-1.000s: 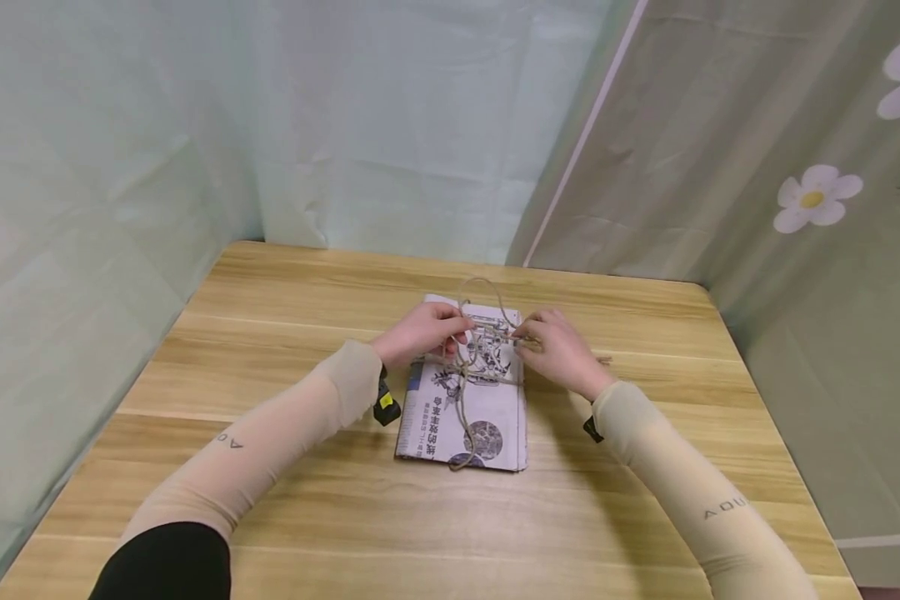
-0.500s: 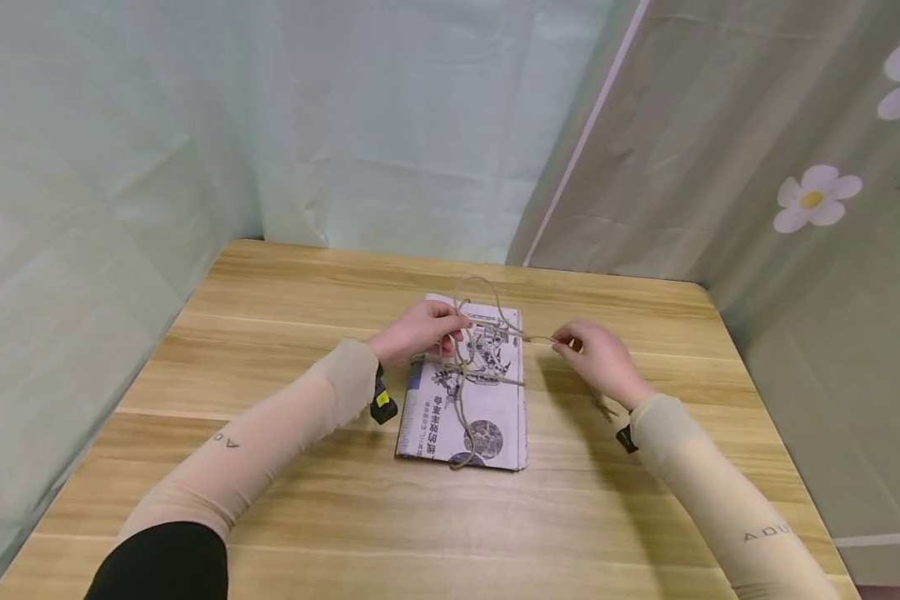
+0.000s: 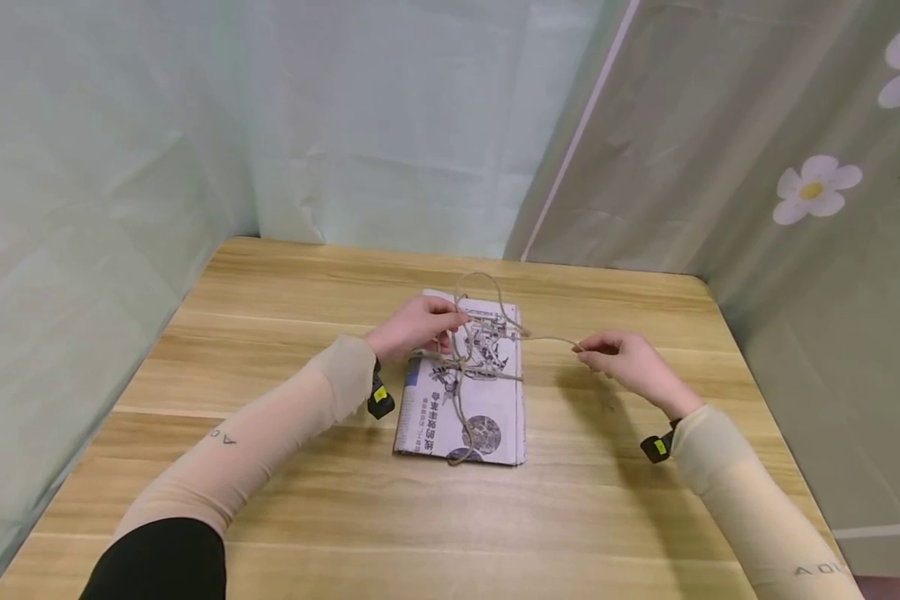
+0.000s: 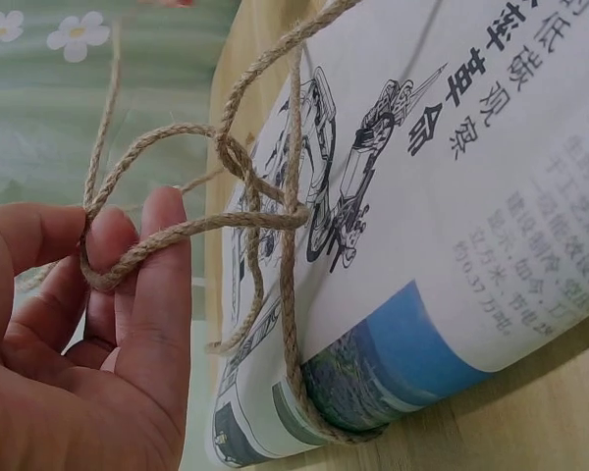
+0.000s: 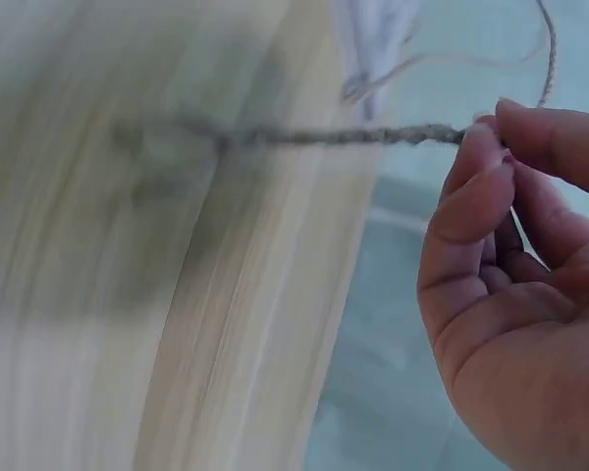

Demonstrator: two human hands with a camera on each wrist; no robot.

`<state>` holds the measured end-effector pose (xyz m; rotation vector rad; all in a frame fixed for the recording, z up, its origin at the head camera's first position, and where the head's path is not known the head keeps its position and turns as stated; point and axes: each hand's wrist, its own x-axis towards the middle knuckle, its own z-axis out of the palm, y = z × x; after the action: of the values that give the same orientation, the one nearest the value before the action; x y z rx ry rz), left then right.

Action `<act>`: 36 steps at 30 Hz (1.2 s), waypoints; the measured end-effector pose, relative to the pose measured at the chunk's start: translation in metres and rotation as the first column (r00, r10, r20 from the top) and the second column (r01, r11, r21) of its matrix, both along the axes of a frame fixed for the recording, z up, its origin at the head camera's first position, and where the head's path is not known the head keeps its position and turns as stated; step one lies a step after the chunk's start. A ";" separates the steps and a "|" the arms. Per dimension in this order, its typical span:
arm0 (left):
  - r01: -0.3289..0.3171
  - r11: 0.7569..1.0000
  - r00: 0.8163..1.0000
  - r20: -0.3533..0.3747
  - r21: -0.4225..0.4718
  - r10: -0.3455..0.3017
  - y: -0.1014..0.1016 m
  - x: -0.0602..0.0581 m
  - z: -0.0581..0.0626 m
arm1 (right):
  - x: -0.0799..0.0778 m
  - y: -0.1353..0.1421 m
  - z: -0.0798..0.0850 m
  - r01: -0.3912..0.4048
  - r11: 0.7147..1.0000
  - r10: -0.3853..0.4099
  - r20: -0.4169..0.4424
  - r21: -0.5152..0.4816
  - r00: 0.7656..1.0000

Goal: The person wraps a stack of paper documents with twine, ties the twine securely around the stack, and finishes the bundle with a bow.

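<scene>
Fingers, head view: the left hand (image 3: 414, 327) has its fingers (image 3: 450, 315) curled round a loop of twine (image 3: 487, 333) at the paper's 10 o'clock corner; the right hand (image 3: 630, 363) pinches the twine's free end between thumb and fingertips, off the paper's 3 o'clock side.
Twine, head view: it runs in a slack line from the knot on the paper out to the right hand, and a loop rises over the paper's 12 o'clock edge; one strand runs down the paper's length to its 6 o'clock edge.
Paper, head view: a folded newspaper (image 3: 465, 400) lies flat near the middle of the tabletop (image 3: 270, 467), between the two hands, bound crosswise by the twine.
Left wrist view: the left hand (image 4: 79, 343) holds a twine (image 4: 236, 221) loop hooked round curled fingers (image 4: 162, 265), at 9 o'clock of the paper (image 4: 442, 226); the strands cross in a knot on the printed drawing, and one strand wraps under the near edge.
Right wrist view: the right hand (image 5: 515, 285) pinches the twine (image 5: 373, 136) at the fingertips (image 5: 476, 147), other fingers curled in; the strand stretches toward 9 o'clock over the blurred tabletop (image 5: 128, 294).
</scene>
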<state>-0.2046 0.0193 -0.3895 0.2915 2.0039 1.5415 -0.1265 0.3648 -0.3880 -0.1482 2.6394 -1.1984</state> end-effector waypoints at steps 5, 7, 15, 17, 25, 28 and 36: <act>-0.012 1.000 1.000 0.000 0.006 0.012 -0.003 0.000 0.002 | -0.001 -0.018 0.011 0.062 0.953 -0.030 0.112 -0.295 0.993; -0.016 1.000 1.000 -0.001 0.014 0.016 -0.003 0.000 0.003 | -0.002 -0.026 0.014 0.088 0.910 -0.043 0.120 -0.404 0.992; -0.022 1.000 1.000 -0.005 -0.021 0.022 -0.001 0.003 0.003 | -0.007 -0.038 0.025 0.169 0.724 -0.218 0.010 -0.669 0.976; -0.018 0.999 1.000 -0.007 -0.030 0.018 -0.001 0.004 0.003 | -0.005 -0.039 0.026 0.159 0.668 -0.208 0.023 -0.727 0.978; -0.015 0.999 0.998 -0.055 -0.039 0.013 0.001 0.004 0.006 | 0.007 -0.069 0.023 0.064 0.658 -0.090 0.006 -0.750 0.996; -0.003 0.997 0.996 -0.091 -0.080 -0.004 0.001 0.002 0.007 | 0.006 -0.084 0.017 0.020 0.707 -0.081 -0.053 -0.707 0.995; 0.001 0.996 0.994 -0.105 -0.095 -0.011 0.001 0.001 0.009 | 0.005 -0.112 -0.001 -0.076 0.823 -0.066 -0.229 -0.562 0.971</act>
<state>-0.2033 0.0208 -0.3806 0.3475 2.1483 1.4492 -0.1215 0.2524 -0.3890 -0.4268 2.3627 -2.0545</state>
